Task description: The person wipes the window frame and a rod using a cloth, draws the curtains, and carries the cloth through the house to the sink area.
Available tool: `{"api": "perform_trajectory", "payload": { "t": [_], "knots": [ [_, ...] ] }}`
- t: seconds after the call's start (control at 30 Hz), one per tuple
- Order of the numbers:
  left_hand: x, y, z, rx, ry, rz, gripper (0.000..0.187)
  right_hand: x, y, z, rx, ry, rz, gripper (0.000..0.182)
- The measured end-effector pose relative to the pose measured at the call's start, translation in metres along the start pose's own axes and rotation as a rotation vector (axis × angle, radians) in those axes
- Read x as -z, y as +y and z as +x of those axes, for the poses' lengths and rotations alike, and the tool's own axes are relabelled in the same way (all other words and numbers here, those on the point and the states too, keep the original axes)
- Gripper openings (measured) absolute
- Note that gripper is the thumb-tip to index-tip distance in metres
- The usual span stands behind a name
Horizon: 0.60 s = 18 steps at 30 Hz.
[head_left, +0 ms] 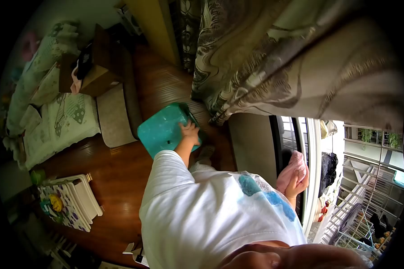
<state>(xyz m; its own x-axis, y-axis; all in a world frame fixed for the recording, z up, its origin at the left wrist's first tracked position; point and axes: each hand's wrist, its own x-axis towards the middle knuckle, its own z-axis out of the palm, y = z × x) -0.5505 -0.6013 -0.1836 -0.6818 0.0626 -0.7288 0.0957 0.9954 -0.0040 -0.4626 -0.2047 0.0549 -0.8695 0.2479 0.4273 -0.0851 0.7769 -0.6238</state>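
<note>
My left hand (190,132) lies over the right-hand side of a teal plastic object (160,130), its fingers spread at the edge. That object has rounded corners, a broad flat face and a small dark spot near the middle. Out to the right, my right hand (297,184) has its fingers wrapped round a bunched pink cloth (293,169). The cloth is up against the dark and white frame (304,143) of a sliding door or window. My white T-shirt with blue patches fills the lower middle.
Long patterned curtains (265,67) hang ahead. On the left are a sofa (63,130) and an open cardboard box (102,80). A folded item with a flower print (67,204) stands lower left on the wooden floor (114,184). Metal railings (361,177) and hanging clothes (328,172) show beyond the frame.
</note>
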Motion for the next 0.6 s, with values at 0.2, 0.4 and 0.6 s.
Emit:
{"api": "perform_trajectory", "payload": {
  "t": [0.2, 0.4, 0.6],
  "knots": [
    [-0.048, -0.052, -0.024, 0.162, -0.074, 0.064, 0.080, -0.004, 0.000, 0.004, 0.018, 0.033, 0.074, 0.035],
    [-0.049, -0.007, -0.046, -0.399, 0.312, -0.640, 0.034, -0.006, -0.002, 0.008, 0.079, 0.053, 0.088, 0.038],
    [0.112, 0.170, -0.187, -1.092, -0.074, -1.540, 0.081, -0.021, -0.020, 0.017, -0.447, -0.017, 0.750, 0.035]
  ]
}}
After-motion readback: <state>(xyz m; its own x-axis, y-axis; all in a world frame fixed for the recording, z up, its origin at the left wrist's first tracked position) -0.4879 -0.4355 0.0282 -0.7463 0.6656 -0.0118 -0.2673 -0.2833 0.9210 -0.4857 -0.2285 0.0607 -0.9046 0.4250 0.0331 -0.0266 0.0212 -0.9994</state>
